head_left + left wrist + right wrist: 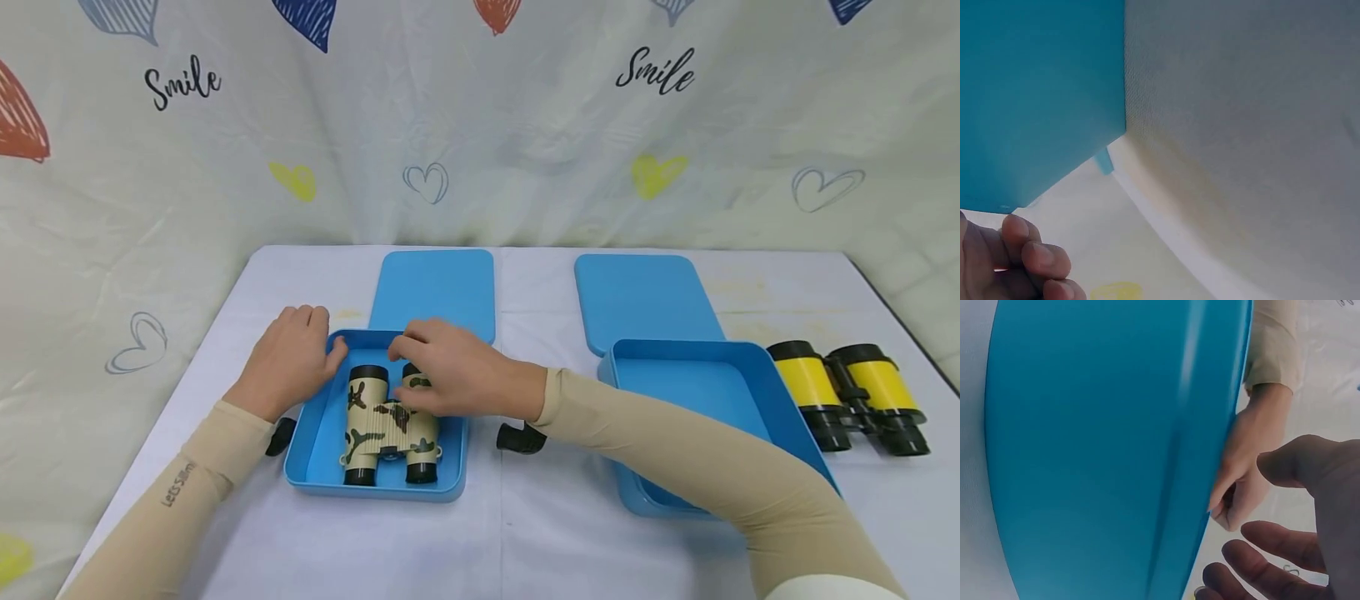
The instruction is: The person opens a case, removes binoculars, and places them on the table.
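Observation:
Binoculars in camouflage print (387, 427) lie inside the left blue box (315, 471). My left hand (288, 358) holds that box at its upper left corner, thumb over the rim. In the left wrist view, curled fingers (1044, 259) meet the box's edge (1054, 106); the thumb is hidden. Over the right barrel of the binoculars hovers my right hand (457, 375), partly covering it. From the right wrist, thumb and fingers (1272, 556) appear spread apart beyond the blue wall (1091, 450), with nothing between them.
To the right stands a second blue box (637, 492), partly behind my right forearm. Yellow and black binoculars (806, 383) lie beside it. Two flat blue lids (435, 287) (645, 296) rest behind the boxes. A printed curtain (525, 125) hangs at the back.

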{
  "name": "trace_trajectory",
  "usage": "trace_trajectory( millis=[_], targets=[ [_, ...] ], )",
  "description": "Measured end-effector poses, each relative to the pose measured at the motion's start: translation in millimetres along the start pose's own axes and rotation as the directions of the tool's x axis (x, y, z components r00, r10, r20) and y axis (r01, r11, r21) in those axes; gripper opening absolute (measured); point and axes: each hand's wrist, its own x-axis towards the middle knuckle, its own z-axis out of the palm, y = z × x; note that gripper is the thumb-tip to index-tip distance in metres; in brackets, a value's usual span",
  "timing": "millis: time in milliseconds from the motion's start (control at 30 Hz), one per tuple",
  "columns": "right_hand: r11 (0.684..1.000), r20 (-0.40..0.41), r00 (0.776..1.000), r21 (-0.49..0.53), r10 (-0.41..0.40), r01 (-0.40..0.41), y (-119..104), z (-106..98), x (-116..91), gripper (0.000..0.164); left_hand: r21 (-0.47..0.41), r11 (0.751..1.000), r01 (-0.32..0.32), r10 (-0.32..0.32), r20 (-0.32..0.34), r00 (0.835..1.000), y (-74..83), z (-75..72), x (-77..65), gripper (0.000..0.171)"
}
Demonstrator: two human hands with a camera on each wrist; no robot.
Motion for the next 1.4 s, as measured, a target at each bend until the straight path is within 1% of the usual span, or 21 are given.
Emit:
trace_trajectory(
  millis=[167,333,467,633,833,933,1067,1167,1400],
  targets=[
    [1.0,0.02,1.0,-0.022,-0.011,0.011,-1.3,6.4,-0.1,0.042,0.02,1.0,0.014,-0.014,0.002,1.0,0.8,0.3,-0.8,0.026],
    [0.995,0.026,0.999,-0.088,-0.041,0.043,-2.5,11.7,1.0,0.044,0.038,0.999,0.013,-0.013,-0.014,1.0,1.1,1.1,-0.8,0.026],
    [0.99,0.073,0.997,-0.134,-0.031,0.041,-5.8,14.3,2.6,0.05,0.029,1.0,0.012,-0.011,-0.026,1.0,0.7,2.2,-0.6,0.027],
    [0.979,0.117,0.993,-0.197,-0.034,0.057,-10.6,18.7,3.8,0.058,0.019,1.0,0.011,-0.011,-0.014,1.0,-0.1,4.0,-0.5,0.029],
    [0.963,0.143,0.989,-0.261,-0.027,0.064,-14.1,23.9,4.4,0.062,0.029,1.0,-0.012,0.013,-0.038,0.999,-0.6,4.1,-1.3,0.025],
    [0.956,0.142,0.989,-0.284,-0.036,0.075,-15.3,25.9,4.9,0.067,0.041,0.999,-0.028,0.031,-0.066,0.997,-1.0,2.9,-1.3,0.023],
    [0.947,0.145,0.988,-0.308,-0.045,0.088,-17.7,28.5,5.9,0.076,0.051,0.997,-0.06,0.065,-0.108,0.992,-1.5,3.2,-1.0,0.025],
    [0.943,0.154,0.987,-0.319,-0.046,0.094,-18.9,30.8,6.5,0.079,0.047,0.996,-0.074,0.079,-0.132,0.988,-2.0,4.1,-1.0,0.027],
    [0.93,0.162,0.986,-0.354,-0.043,0.098,-19.5,34.5,5.6,0.082,0.046,0.995,-0.084,0.089,-0.135,0.987,-1.3,5.4,-0.5,0.028]
  ],
)
